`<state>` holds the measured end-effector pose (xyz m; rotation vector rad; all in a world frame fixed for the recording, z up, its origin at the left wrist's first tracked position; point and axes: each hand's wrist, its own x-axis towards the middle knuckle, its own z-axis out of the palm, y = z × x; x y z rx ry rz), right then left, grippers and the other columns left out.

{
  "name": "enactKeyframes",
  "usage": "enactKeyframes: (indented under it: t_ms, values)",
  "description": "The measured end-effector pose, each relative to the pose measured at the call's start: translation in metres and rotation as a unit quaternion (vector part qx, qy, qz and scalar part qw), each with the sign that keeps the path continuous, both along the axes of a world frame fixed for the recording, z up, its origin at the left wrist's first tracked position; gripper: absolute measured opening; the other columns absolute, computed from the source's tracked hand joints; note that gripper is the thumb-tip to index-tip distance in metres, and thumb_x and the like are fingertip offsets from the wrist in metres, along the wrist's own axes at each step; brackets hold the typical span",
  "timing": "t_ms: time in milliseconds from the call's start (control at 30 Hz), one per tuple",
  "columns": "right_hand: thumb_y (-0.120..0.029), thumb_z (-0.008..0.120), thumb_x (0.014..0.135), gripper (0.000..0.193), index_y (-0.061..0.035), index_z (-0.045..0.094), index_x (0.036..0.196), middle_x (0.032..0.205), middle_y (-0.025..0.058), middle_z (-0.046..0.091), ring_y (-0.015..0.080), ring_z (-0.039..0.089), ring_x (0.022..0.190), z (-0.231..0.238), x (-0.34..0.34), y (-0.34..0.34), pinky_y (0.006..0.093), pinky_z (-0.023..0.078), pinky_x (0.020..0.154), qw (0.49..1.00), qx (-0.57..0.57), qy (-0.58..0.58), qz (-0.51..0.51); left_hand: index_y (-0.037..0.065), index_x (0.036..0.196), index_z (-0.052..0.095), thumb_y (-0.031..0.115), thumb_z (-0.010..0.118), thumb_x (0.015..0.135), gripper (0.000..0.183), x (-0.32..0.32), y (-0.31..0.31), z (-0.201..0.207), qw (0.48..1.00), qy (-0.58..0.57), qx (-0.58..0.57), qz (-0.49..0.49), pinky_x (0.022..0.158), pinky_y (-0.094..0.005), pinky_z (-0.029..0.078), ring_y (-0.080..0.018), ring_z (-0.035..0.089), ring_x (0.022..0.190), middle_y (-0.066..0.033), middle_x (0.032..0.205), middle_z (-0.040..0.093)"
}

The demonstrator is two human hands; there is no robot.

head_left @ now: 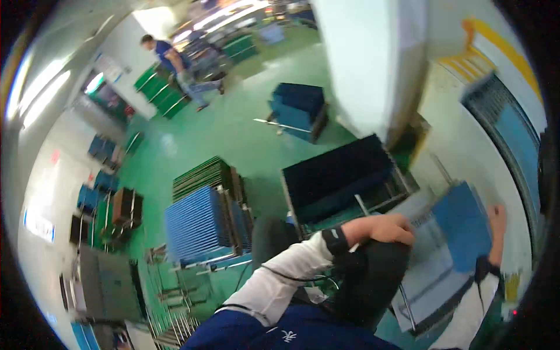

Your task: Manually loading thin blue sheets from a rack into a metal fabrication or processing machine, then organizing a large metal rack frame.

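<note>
My left hand (394, 228) rests on my raised knee (379, 259), its fingers curled and nothing visible in them. Over on the right, my right hand (497, 217) is at the right edge of a flat blue panel (462, 224), with its fingers bent; the grip is partly hidden. This panel lies at a slant over a pale grey sheet (423, 268) beside my leg. In front of my knees stands an open metal-framed rack (300, 201) with dark panels (338, 175) inside.
To the left stands a rack of upright blue panels (195, 224), with a green-edged stack (201, 175) behind. Farther off are another blue-panel rack (297, 108), a white pillar (367, 64) and a walking person (175, 64) by green crates (160, 90). A machine (507, 128) stands right.
</note>
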<state>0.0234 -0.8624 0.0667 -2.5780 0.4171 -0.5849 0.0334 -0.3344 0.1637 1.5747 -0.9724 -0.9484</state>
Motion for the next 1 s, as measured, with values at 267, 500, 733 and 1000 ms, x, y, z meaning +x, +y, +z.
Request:
enactKeyframes:
  t_ms: [267, 500, 733, 1000]
  values:
    - [-0.022, 0.073, 0.075, 0.054, 0.004, 0.056, 0.119, 0.121, 0.0234, 0.054, 0.0387, 0.048, 0.117, -0.094, 0.007, -0.026, 0.0461, 0.039, 0.1, 0.974, -0.146, 0.169, -0.029, -0.001, 0.084, 0.069, 0.026, 0.059, 0.08, 0.029, -0.004, 0.013, -0.005, 0.999, 0.011, 0.016, 0.043, 0.069, -0.0323, 0.048, -0.017, 0.062, 0.074, -0.0083, 0.077, 0.068]
    - [-0.012, 0.074, 0.072, 0.05, 0.0038, 0.058, 0.116, 0.116, 0.0237, 0.058, 0.0391, 0.053, 0.11, -0.081, 0.026, 0.003, 0.0433, 0.043, 0.095, 0.952, -0.194, 0.233, -0.033, -0.001, 0.083, 0.069, 0.026, 0.058, 0.08, 0.029, -0.005, 0.011, -0.013, 0.996, 0.044, -0.001, 0.081, 0.067, -0.0329, 0.047, -0.0167, 0.062, 0.073, -0.0085, 0.077, 0.068]
    - [-0.016, 0.076, 0.071, 0.055, 0.0043, 0.055, 0.117, 0.114, 0.0237, 0.058, 0.0415, 0.053, 0.107, -0.084, 0.013, -0.021, 0.0458, 0.042, 0.094, 0.952, -0.18, 0.246, -0.017, 0.0, 0.083, 0.069, 0.027, 0.059, 0.08, 0.029, 0.0, 0.007, -0.018, 0.998, 0.021, -0.022, 0.047, 0.066, -0.0352, 0.048, -0.0187, 0.062, 0.071, -0.0094, 0.077, 0.068]
    - [-0.012, 0.073, 0.071, 0.056, 0.0031, 0.054, 0.121, 0.118, 0.0235, 0.057, 0.0402, 0.052, 0.111, -0.046, 0.015, -0.002, 0.0449, 0.041, 0.096, 0.948, -0.219, 0.226, -0.037, -0.001, 0.082, 0.069, 0.027, 0.059, 0.079, 0.029, 0.008, -0.001, -0.05, 0.987, -0.091, -0.121, 0.044, 0.066, -0.0367, 0.047, -0.0189, 0.061, 0.073, -0.01, 0.078, 0.067]
